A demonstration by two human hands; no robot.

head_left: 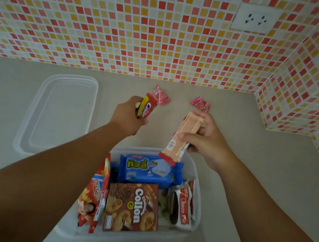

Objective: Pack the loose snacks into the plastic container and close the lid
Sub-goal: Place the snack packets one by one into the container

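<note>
The right hand (205,140) grips the pink wafer pack (183,135), long axis tilted toward the plastic container (198,198) just below, while the left hand (128,116) clutches a red cookie pack (147,107).

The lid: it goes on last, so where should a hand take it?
The lid lies flat on the counter, left of the container. Probably grip its near short rim from the container side: the flat middle offers no hold.

Red-orange mosaic wall (148,25), blue wafer pack (149,170), brown Collon box (132,208)
</note>
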